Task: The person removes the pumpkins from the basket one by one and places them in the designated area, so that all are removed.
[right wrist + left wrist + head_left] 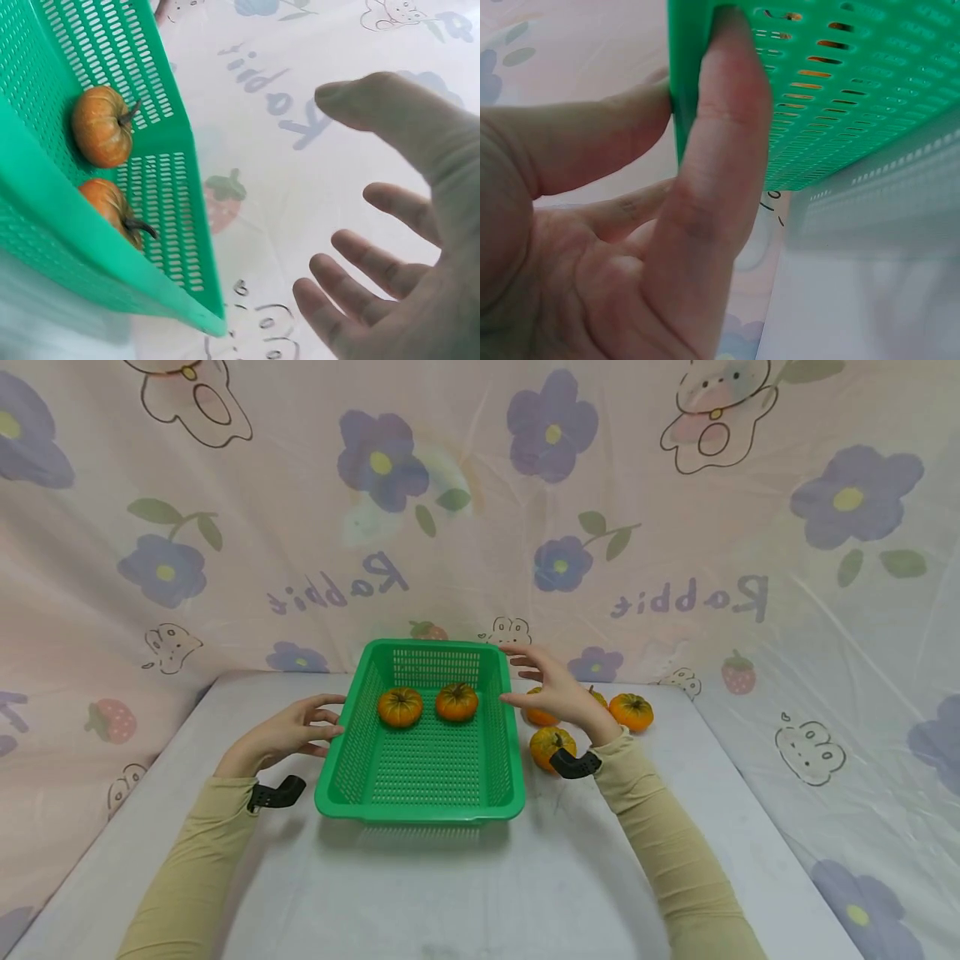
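Left hand: yours (288, 731) is at the basket's left side, its digits pinching the rim.
Right hand: yours (555, 689) is spread, thumb well away from the fingers; it is near the right rim, and the right wrist view shows a gap between them.
Green basket: this (427, 777) is between your hands, above the white table (420, 893).
Inside: two orange pumpkins, the left pumpkin (400, 707) and the right pumpkin (457, 702), side by side in the far half; both have stems.
Right of basket: the near loose pumpkin (551, 745) and the far-right pumpkin (632, 712); two more pumpkins are partly hidden behind your right hand.
Backdrop: a pale cloth (472, 552) with purple flowers, strawberries, rabbits and mirrored lettering.
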Tool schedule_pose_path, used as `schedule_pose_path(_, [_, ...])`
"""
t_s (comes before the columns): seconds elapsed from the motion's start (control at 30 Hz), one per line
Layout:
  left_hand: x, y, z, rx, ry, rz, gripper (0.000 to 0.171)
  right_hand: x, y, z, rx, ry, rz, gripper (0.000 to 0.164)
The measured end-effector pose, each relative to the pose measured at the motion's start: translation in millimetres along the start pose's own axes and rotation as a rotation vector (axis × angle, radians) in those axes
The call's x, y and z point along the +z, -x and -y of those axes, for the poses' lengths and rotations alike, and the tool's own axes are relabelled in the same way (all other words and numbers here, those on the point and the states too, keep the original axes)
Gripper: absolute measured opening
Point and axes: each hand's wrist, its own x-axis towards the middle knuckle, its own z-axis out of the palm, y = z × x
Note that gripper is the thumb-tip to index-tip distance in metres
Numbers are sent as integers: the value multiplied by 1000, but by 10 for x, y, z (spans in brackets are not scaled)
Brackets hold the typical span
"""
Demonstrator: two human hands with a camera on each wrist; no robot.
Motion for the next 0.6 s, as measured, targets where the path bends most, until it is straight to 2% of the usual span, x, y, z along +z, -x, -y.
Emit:
schedule_pose_path(0.2, [2,0,-6,-2,-1,0,71,128,-160,-176,-1,-64,44,73])
schedule_pose_path(0.37, [12,-7,-16,-3,3,7,71,214,-284,-400,19,-28,67,78])
schedule_pose_path(0.6, [7,-4,-16,-6,-4,1,71,238,-436,-466,62,3,100,78])
